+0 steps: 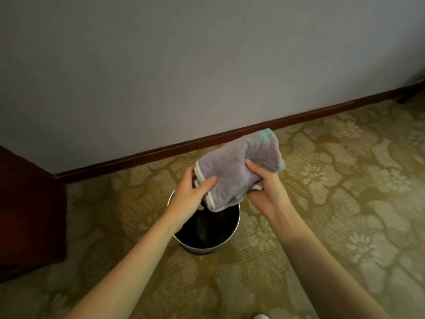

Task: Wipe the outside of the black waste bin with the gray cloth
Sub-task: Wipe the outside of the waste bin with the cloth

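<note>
- Hands met at the middle of the frame, both on the cloth (239,171), held in the air above the bin (208,248).
- Left hand (190,192) pinched the cloth's near-left edge, by its white border, with the thumb on top and the fingers curled out of sight underneath.
- Right hand (262,183) gripped the cloth's right side, thumb pressed into the top face and the other fingers wrapped below; a bunched corner showed against the palm.
- Cloth looked folded into a thick pad, gray with a faint green and pink stain at its far end, toward the upper right.
- Bin stood upright on the patterned carpet (322,203), just below centre, its dark mouth open to the camera and partly covered by the left forearm and the hanging cloth edge.
- Wall (207,65) with a dark skirting board ran across behind, and dark wooden furniture (27,215) filled the left edge.
- Step in hand, as I judged it: getting the cloth ready, folding or gathering it into a pad; no wiping had begun, since the cloth touched no part of the bin's outer wall.
- Next move would call for one hand to take the pad alone and bring it down to the bin's side, below the rim.
- Other hand would likely need to steady the rim, as a light bin on carpet could tip or slide under pressure.
</note>
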Motion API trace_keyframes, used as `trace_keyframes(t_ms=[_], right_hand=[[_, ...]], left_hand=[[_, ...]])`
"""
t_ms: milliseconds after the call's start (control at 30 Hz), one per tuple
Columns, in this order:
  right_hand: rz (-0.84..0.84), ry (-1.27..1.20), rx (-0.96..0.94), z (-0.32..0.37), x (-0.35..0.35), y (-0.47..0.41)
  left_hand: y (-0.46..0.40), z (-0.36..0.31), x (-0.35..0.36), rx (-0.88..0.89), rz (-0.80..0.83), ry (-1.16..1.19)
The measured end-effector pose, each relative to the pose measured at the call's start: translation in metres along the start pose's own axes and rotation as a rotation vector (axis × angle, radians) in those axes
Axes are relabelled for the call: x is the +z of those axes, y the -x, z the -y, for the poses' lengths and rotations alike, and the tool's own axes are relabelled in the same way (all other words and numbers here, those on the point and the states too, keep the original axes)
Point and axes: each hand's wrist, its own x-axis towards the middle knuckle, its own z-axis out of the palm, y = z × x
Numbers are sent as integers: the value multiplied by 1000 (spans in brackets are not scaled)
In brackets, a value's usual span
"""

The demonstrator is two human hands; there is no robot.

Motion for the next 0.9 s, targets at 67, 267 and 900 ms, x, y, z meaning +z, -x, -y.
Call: trace_keyframes(t_ms=[67, 267, 900], right_hand=[[-37, 29, -43, -27, -29, -24], [-82, 25, -116, -81, -85, -78], [-407, -127, -181, -56, -144, -83]], left_hand=[[-24, 44, 5, 9, -23, -28], [-65, 123, 13, 176, -71, -184], [-54, 117, 29, 261, 333, -825]])
